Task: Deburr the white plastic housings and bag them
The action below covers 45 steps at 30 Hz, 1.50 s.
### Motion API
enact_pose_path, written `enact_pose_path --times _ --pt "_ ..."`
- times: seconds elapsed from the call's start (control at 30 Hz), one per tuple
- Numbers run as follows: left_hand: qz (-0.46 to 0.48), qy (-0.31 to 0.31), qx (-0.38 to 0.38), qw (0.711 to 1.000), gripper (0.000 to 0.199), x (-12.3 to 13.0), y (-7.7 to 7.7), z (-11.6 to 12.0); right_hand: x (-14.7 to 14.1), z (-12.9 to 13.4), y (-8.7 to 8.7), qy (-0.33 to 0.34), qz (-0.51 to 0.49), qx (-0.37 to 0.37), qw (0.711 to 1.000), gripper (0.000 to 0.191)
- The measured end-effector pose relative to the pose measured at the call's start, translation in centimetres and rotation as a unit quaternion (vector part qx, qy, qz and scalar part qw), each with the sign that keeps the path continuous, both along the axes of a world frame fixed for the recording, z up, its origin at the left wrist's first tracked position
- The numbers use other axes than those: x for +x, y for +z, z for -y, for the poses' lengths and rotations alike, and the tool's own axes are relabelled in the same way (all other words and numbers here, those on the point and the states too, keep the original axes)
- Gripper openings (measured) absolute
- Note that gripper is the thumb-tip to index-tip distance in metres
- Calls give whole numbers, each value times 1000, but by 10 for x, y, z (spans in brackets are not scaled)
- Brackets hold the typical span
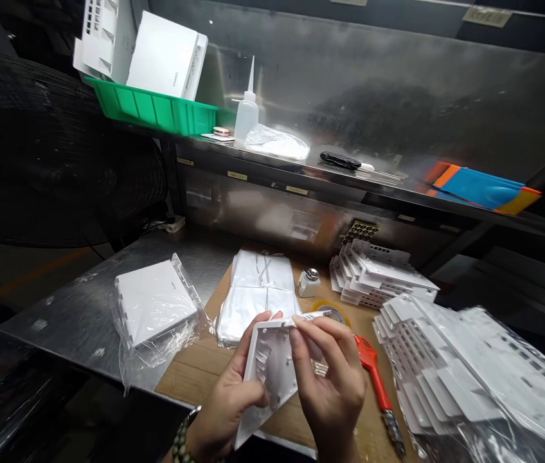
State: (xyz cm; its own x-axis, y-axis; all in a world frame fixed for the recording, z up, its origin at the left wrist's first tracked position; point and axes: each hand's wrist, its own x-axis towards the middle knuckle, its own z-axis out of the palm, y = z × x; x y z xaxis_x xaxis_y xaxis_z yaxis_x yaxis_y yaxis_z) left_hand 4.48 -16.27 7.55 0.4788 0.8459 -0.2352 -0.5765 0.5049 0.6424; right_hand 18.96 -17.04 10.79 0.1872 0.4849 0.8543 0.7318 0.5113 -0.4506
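Right hand (331,376) pinches white casing (279,366) near red-handled tool (377,379).

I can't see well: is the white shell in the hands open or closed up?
Open towards the camera: the white shell shows its hollow inside, uncovered, held by the left hand and right hand.

Metal table (92,305), metal shelf (398,188) above it
From mid-view, the table carries a bagged white casing (154,302) at 8 o'clock, a casing stack (381,273) and a film-wrapped stack (470,366) at 4, and cardboard (190,373) at 6 bearing plastic bags (259,292) and, at 5, a pump bottle (309,284), tape roll (337,314) and red-handled tool (375,372); the shelf carries a green bin (157,110) past 10, a dropper bottle (247,119) and crumpled bag (277,143) near 12, a black cable (339,159) past 1 and a blue-orange object (479,188) before 3
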Motion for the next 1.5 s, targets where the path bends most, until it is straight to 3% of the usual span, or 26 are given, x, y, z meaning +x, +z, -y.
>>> enact_pose_path --times 0.23,0.3,0.37,0.43,0.5,0.57,0.63,0.73,0.83,0.93,1.1,1.3,1.5 --pt "18 -12 18 1000 99 1 -6 -3 -1 -3 2 17 20 1 1000 31" --pt "24 -12 17 999 99 -6 -9 -4 11 -3 -2 3 4 -18 1000 27" --pt "47 4 27 999 95 -19 -13 -7 30 0 -11 -21 -76 -52 996 22" --pt "77 26 45 996 89 -35 -16 -9 50 2 -26 -30 -222 -92 970 23" --pt "95 35 72 992 84 -49 -19 -11 63 2 -41 -2 -369 -137 919 30" --pt "87 42 116 989 78 -55 -19 -12 65 -1 -54 32 -448 -172 877 35" --pt "60 51 167 983 73 -55 -15 -12 59 -5 -62 32 -473 -176 863 35" --pt "-109 113 228 961 74 -48 -6 -14 46 -9 -62 -23 -476 -92 874 26" --pt "-296 214 302 881 44 -46 -2 -20 35 -6 -54 -39 -461 -5 887 19" --pt "-266 242 391 847 21 -53 -10 -34 25 0 -47 -19 -413 35 910 18" --pt "-153 162 534 815 27 -71 -30 -67 17 2 -47 -29 -362 75 929 23" --pt "-154 159 491 842 16 -71 -33 -66 17 1 -43 -35 -336 129 932 31" --pt "-147 186 496 836 21 -68 -27 -59 18 0 -39 -26 -318 137 938 33"
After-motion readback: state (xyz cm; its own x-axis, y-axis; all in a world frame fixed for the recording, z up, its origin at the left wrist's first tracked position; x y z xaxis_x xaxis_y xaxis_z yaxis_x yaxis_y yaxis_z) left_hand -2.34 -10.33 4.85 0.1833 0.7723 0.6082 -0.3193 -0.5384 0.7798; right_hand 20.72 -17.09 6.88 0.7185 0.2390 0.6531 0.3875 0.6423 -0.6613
